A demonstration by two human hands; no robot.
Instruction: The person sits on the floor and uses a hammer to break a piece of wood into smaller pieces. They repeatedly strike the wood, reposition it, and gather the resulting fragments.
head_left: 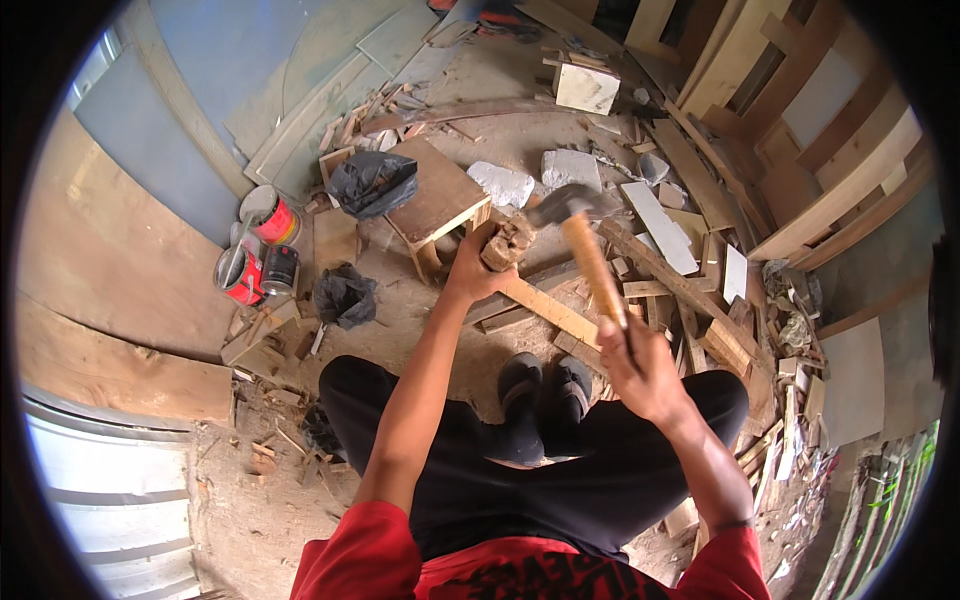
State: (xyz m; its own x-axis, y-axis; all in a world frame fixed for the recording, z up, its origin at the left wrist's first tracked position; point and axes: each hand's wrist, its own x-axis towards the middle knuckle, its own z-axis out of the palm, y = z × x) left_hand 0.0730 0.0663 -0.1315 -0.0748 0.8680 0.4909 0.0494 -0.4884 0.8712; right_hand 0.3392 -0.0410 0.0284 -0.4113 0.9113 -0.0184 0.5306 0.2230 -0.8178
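Note:
My left hand [482, 272] is closed round a rough, chipped wooden block [508, 246], held beside the low wooden stool. A light wooden bar [555, 310] slants from under that hand toward my right hand; whether it joins the block is hidden by my fingers. In my right hand [640, 370] is a hammer [594, 262], gripped near the end of its wooden handle. Its dark head is smeared by motion and hangs just right of the block, apparently apart from it.
Black plastic [372, 184] lies on the stool's [440, 190] left side. Paint cans [240, 272] stand by the left wall. Planks and offcuts [690, 290] are heaped at right, near white slabs [500, 185]. My shoes [520, 380] are below the bar.

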